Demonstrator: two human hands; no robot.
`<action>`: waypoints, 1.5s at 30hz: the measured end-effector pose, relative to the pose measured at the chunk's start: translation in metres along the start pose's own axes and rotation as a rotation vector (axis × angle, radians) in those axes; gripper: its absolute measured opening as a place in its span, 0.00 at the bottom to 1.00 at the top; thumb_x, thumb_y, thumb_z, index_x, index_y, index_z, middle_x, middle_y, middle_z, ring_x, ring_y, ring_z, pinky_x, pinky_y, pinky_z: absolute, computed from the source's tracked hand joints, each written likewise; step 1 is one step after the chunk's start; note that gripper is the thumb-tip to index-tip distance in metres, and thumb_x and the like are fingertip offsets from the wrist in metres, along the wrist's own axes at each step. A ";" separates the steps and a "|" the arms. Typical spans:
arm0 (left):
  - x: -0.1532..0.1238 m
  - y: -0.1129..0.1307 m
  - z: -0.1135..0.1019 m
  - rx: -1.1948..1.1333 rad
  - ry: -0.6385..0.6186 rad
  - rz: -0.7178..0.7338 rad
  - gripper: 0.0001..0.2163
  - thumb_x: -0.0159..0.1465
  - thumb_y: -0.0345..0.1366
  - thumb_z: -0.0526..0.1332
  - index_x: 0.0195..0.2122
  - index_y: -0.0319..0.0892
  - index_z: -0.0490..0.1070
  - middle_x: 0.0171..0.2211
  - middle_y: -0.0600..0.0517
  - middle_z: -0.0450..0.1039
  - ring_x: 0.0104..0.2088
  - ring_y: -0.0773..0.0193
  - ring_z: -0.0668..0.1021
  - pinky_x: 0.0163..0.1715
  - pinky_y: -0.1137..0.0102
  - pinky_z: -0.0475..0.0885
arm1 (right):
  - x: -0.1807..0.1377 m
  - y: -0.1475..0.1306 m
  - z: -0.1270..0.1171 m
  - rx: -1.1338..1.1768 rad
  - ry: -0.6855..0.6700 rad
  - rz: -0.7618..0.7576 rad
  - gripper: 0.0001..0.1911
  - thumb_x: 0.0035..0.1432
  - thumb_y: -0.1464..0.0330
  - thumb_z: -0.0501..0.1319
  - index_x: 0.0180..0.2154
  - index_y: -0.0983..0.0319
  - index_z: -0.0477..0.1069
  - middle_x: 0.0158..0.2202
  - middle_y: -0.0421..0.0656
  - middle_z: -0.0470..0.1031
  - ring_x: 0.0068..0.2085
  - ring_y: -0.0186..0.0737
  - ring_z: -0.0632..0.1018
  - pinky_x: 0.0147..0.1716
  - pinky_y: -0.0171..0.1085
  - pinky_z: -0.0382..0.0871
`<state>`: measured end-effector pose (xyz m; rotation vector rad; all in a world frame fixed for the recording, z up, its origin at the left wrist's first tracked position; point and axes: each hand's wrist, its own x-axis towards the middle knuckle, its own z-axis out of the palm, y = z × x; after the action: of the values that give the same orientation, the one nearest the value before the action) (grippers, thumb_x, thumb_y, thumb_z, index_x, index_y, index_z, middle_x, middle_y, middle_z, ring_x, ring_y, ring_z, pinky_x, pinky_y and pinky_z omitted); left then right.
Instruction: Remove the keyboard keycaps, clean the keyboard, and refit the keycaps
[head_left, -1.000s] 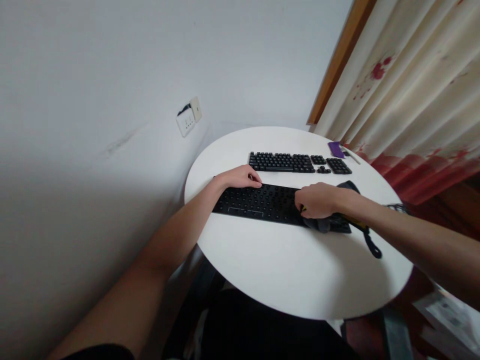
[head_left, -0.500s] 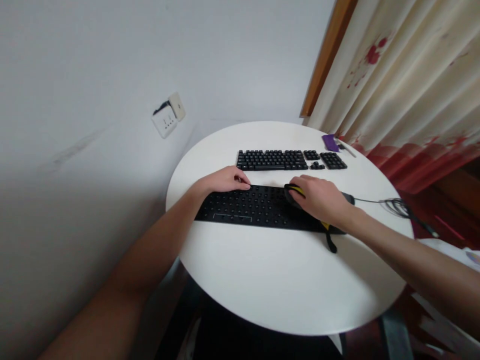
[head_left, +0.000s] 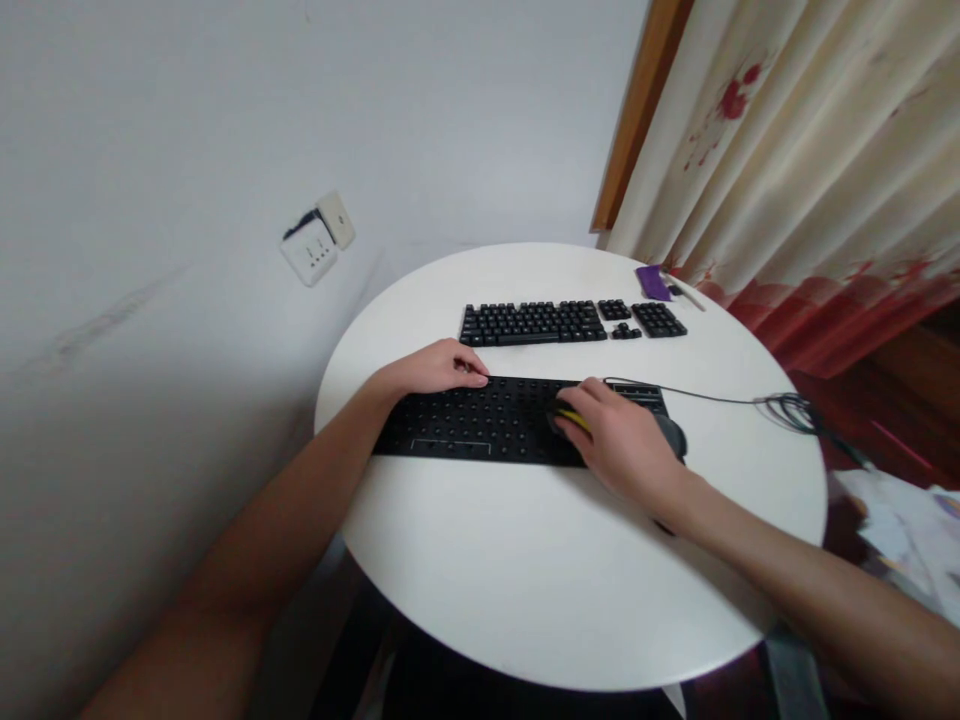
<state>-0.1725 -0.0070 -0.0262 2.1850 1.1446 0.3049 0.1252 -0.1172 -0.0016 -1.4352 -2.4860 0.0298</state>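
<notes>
A black keyboard base, its keycaps off, lies across the white round table. My left hand rests on its far left edge, thumb and fingers drawn together there and gripping the edge. Over the right part of the base, my right hand is wrapped round a black tool with yellow trim. The tool's front end is at the key switches, slightly blurred; most of its body is hidden by the palm. A dark rounded part sticks out beyond that hand's right side.
Behind the base, removed black keycaps are laid out in keyboard order. A purple packet lies at the back right. A black cable runs right to a coil. A wall with a socket borders the left.
My right hand has moved left and nearer over the base with the tool, turning it. The cable and the base's upper right now show more. My left hand keeps its place on the edge.
</notes>
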 end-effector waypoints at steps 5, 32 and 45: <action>-0.002 0.006 -0.002 0.025 0.002 0.015 0.15 0.60 0.44 0.63 0.41 0.40 0.80 0.36 0.48 0.80 0.35 0.62 0.77 0.35 0.71 0.66 | -0.021 0.000 0.000 -0.012 -0.130 -0.186 0.18 0.56 0.79 0.57 0.47 0.60 0.72 0.45 0.47 0.73 0.43 0.44 0.75 0.36 0.37 0.68; -0.001 0.003 -0.004 -0.015 -0.008 0.017 0.16 0.59 0.46 0.63 0.42 0.42 0.80 0.41 0.48 0.81 0.40 0.59 0.78 0.43 0.69 0.68 | -0.014 0.038 -0.016 -0.001 0.127 0.305 0.15 0.64 0.70 0.55 0.51 0.60 0.68 0.48 0.48 0.70 0.42 0.43 0.76 0.38 0.37 0.65; -0.003 0.005 -0.004 -0.047 -0.007 0.012 0.16 0.58 0.46 0.64 0.41 0.41 0.80 0.41 0.48 0.81 0.42 0.57 0.79 0.45 0.67 0.68 | -0.033 0.105 -0.014 -0.114 0.079 0.531 0.12 0.62 0.68 0.55 0.46 0.64 0.71 0.42 0.51 0.73 0.39 0.45 0.77 0.36 0.38 0.65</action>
<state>-0.1725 -0.0100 -0.0198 2.1507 1.1102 0.3262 0.2333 -0.0932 -0.0111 -2.0597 -2.0053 -0.0649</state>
